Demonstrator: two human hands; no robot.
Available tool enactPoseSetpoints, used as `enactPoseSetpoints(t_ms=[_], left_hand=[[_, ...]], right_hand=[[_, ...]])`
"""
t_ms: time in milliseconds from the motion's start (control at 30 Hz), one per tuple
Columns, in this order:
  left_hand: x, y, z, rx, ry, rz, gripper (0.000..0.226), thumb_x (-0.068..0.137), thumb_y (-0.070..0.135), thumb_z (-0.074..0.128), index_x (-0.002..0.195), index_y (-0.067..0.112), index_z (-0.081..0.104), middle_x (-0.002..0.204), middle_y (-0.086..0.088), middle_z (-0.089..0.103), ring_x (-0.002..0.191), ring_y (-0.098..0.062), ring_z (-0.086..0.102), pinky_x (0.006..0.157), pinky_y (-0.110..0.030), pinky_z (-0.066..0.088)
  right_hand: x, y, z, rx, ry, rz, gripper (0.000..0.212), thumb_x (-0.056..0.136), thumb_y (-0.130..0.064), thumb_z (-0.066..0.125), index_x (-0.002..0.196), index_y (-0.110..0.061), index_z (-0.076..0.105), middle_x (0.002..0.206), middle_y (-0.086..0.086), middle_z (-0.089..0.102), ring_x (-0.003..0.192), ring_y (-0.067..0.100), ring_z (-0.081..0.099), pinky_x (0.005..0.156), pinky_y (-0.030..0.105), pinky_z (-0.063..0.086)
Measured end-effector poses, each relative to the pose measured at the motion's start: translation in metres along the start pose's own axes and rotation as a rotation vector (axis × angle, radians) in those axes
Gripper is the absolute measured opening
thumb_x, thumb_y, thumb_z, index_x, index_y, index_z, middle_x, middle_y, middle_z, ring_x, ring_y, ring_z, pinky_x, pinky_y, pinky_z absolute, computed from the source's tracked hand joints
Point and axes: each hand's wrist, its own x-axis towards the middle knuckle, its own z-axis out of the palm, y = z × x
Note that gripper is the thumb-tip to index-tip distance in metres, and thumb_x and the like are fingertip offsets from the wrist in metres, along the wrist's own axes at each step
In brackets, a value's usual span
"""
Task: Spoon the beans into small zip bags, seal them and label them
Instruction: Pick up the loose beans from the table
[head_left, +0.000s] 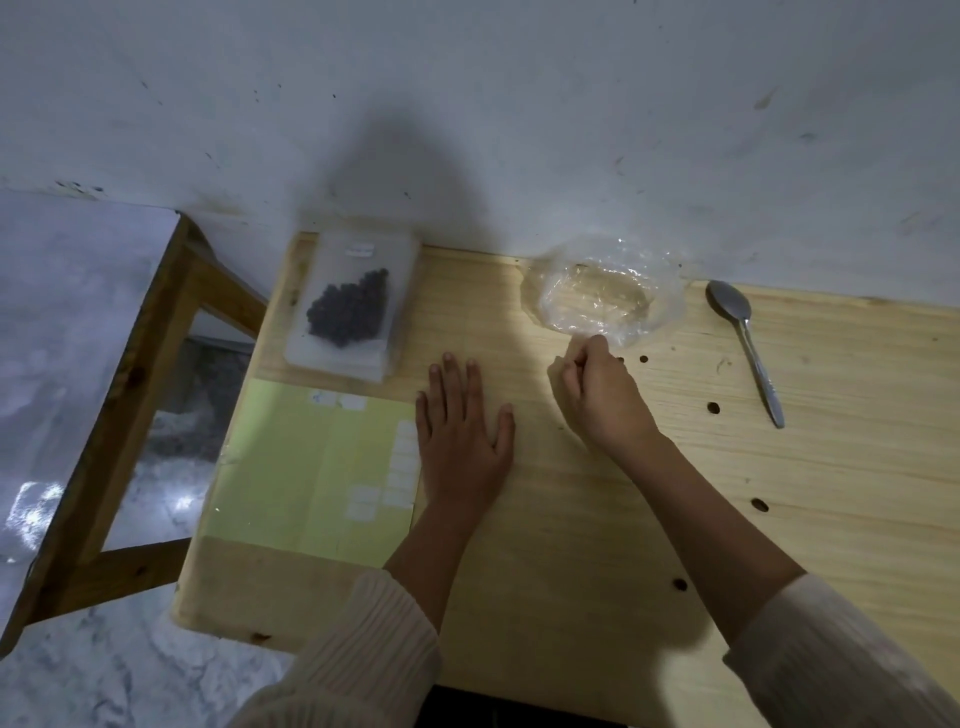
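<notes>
Head: bag (602, 296) edge at right hand (602, 395)

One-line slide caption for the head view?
Head view: left hand flat on the wooden table, right hand curled at the clear plastic; filled bean bag, label sheet and spoon nearby.

**A plain home room, makeshift work corner**

A bare pine tabletop (571, 545) with drilled holes stands against a scuffed, stained white wall (519, 104). Left of the tabletop, a rough wooden frame (132, 374) stands on a marble-patterned floor (104, 675). On the tabletop lie an ordinary metal spoon (748, 343) and a crumpled plastic bag (602, 291), household things.
</notes>
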Motion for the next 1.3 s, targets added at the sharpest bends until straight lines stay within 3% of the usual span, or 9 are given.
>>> enactPoseSetpoints(t_ms=[167,333,433,500,700,900,1000,1133,1300], left_hand=[[0.0,0.001,0.0,-0.026,0.018,0.012,0.067,0.092,0.05,0.021,0.149,0.015,0.015,0.158,-0.009,0.009,0.145,-0.019,-0.001,0.117,-0.038,0.0],[0.0,0.018,0.003,-0.071,0.0,0.086,0.063,0.093,0.042,0.02,0.144,0.006,0.03,0.154,-0.012,0.023,0.144,-0.024,0.016,0.115,-0.045,0.003],[-0.001,0.046,0.011,-0.06,-0.03,0.133,0.062,0.092,0.042,0.025,0.144,0.009,0.032,0.153,-0.013,0.025,0.143,-0.025,0.019,0.113,-0.05,0.006],[0.0,0.054,0.015,-0.026,-0.011,0.118,0.062,0.092,0.043,0.027,0.145,0.012,0.031,0.153,-0.013,0.025,0.143,-0.026,0.021,0.114,-0.049,0.011],[-0.001,0.053,0.014,-0.019,-0.005,0.108,0.063,0.092,0.046,0.023,0.148,0.017,0.018,0.157,-0.008,0.013,0.145,-0.022,0.008,0.116,-0.042,0.0],[-0.002,0.054,0.013,-0.032,-0.02,0.096,0.062,0.093,0.045,0.024,0.149,0.019,0.017,0.158,-0.007,0.012,0.145,-0.019,0.004,0.117,-0.042,0.001],[-0.001,0.054,0.013,-0.037,-0.022,0.096,0.062,0.093,0.044,0.026,0.149,0.019,0.019,0.157,-0.007,0.013,0.145,-0.019,0.005,0.117,-0.043,0.003],[-0.001,0.054,0.013,-0.035,-0.018,0.09,0.062,0.092,0.044,0.028,0.148,0.018,0.021,0.157,-0.007,0.015,0.145,-0.021,0.009,0.116,-0.042,0.004],[-0.001,0.053,0.013,-0.037,-0.01,0.096,0.063,0.092,0.044,0.029,0.148,0.018,0.021,0.157,-0.007,0.016,0.145,-0.021,0.009,0.116,-0.043,0.005]], right_hand=[[-0.032,0.008,-0.008,0.335,0.12,0.103,0.006,0.095,-0.006,0.037,0.09,-0.008,0.038,0.068,-0.006,0.042,0.059,0.006,0.042,0.053,0.012,0.035],[-0.036,0.018,-0.027,0.803,0.144,0.357,0.035,0.088,0.003,0.031,0.067,-0.014,0.051,0.063,-0.002,0.053,0.047,0.003,0.042,0.048,0.018,0.033],[-0.028,0.02,-0.044,0.929,0.145,0.446,0.037,0.088,-0.002,0.033,0.06,-0.013,0.055,0.057,0.0,0.051,0.049,0.01,0.037,0.051,0.025,0.029],[-0.022,0.026,-0.05,0.817,0.155,0.46,0.034,0.092,-0.013,0.041,0.06,-0.012,0.052,0.056,0.0,0.044,0.05,0.011,0.035,0.052,0.025,0.028],[-0.003,0.04,-0.042,0.119,0.152,0.17,0.036,0.089,-0.038,0.058,0.066,-0.01,0.052,0.062,0.0,0.053,0.06,0.008,0.047,0.055,0.017,0.035],[0.012,0.044,-0.025,-0.275,0.114,0.114,0.038,0.093,-0.045,0.046,0.093,-0.007,0.052,0.087,0.008,0.057,0.078,0.024,0.056,0.063,0.035,0.045],[0.016,0.042,-0.023,-0.341,0.144,0.046,0.034,0.098,-0.034,0.037,0.099,-0.003,0.051,0.093,0.015,0.06,0.081,0.031,0.059,0.062,0.037,0.046],[0.016,0.044,-0.025,-0.372,0.121,-0.012,0.022,0.095,-0.021,0.039,0.088,-0.004,0.049,0.079,0.013,0.056,0.066,0.026,0.049,0.055,0.031,0.032],[-0.001,0.042,-0.037,0.042,0.167,-0.003,0.024,0.093,-0.012,0.042,0.069,-0.014,0.038,0.061,-0.004,0.042,0.056,0.009,0.04,0.051,0.016,0.032]])
